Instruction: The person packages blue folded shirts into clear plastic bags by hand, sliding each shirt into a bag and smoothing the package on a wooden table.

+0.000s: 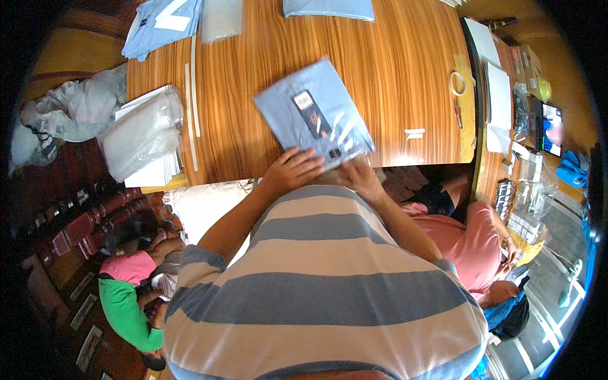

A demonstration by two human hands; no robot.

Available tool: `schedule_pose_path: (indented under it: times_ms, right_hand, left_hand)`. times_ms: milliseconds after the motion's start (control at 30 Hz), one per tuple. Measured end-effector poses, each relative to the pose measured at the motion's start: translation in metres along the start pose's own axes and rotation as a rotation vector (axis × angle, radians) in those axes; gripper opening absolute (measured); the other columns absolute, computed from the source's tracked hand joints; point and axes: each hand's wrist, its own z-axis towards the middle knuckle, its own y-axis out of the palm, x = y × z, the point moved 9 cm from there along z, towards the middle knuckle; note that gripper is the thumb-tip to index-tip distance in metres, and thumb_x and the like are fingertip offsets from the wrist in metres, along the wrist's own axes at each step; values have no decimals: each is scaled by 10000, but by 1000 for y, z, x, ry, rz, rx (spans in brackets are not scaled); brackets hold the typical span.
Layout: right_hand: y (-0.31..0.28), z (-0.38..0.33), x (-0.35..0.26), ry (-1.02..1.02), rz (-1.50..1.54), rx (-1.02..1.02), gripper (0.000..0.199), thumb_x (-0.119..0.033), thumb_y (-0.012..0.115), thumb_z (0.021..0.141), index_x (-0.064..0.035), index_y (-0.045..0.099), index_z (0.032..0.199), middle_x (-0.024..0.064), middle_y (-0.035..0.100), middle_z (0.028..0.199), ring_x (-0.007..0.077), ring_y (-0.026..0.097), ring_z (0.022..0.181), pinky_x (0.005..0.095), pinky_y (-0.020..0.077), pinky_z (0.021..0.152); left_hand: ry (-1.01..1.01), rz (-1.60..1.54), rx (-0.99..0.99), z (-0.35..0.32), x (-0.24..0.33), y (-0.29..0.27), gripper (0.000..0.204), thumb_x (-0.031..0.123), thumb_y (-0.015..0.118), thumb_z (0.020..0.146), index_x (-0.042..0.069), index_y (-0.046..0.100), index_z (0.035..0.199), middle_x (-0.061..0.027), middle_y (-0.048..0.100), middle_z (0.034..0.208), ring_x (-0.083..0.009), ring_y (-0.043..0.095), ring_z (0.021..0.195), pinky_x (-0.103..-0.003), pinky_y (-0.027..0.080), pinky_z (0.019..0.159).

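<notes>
Striped shirt (335, 285) nearest, yours, and beyond it you've got three blue garments on the worktop (405, 76): one folded at far left (142, 39), one bagged at the far edge (329, 7), one inside the clear bag (345, 120) right before you. Left hand (292, 171): grip spread on that bag; right hand (362, 178) blurred at its near edge, grip impossible to tell. Stacked clear sleeves (142, 136) left, one tape roll (464, 84) right.
</notes>
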Motion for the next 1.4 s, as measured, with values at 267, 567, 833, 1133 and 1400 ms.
schedule_pose_path:
  times_ms: [267, 567, 833, 1133, 1400]
  right_hand:
    - [-87, -91, -65, -587, -597, 571, 914, -258, 959, 729, -30, 489, 1480, 221, 337, 1601, 348, 518, 1347, 464, 483, 1076]
    - [-54, 33, -226, -641, 304, 515, 123, -116, 824, 926, -3, 787, 958, 24, 764, 895, 93, 652, 782, 276, 532, 722]
    - [14, 26, -50, 191, 30, -310, 460, -316, 745, 1001, 76, 667, 1229, 161, 770, 1017, 187, 728, 831, 320, 593, 735]
    - [-24, 15, -257, -989, -1094, 409, 237, -253, 797, 876, -102, 750, 1052, 93, 729, 1091, 319, 691, 1083, 476, 583, 892]
    - [-59, 92, -174, -623, -1396, -249, 274, -276, 801, 861, -111, 718, 1064, 92, 666, 1222, 317, 624, 1200, 455, 529, 1001]
  left_hand:
    - [-157, -790, 187, 67, -32, -141, 287, -2, 745, 875, 104, 772, 1140, -71, 771, 1206, -258, 701, 1198, -443, 513, 1082]
    - [-703, -955, 870, 102, -155, -184, 310, 138, 676, 1021, 15, 681, 1306, -163, 708, 1314, -234, 680, 1203, -368, 547, 1016]
    - [-841, 11, 151, 106, -101, -37, 622, 432, 692, 966, 200, 543, 1523, -296, 336, 1626, -594, 278, 1472, -770, 229, 1138]
    - [-527, 172, 60, 111, -119, -30, 616, 509, 668, 952, 306, 557, 1523, -227, 249, 1692, -532, 140, 1558, -782, 86, 1183]
    - [-156, 195, 22, 179, -110, -37, 284, 318, 686, 948, 44, 736, 1007, -152, 514, 1509, -395, 371, 1488, -674, 257, 1205]
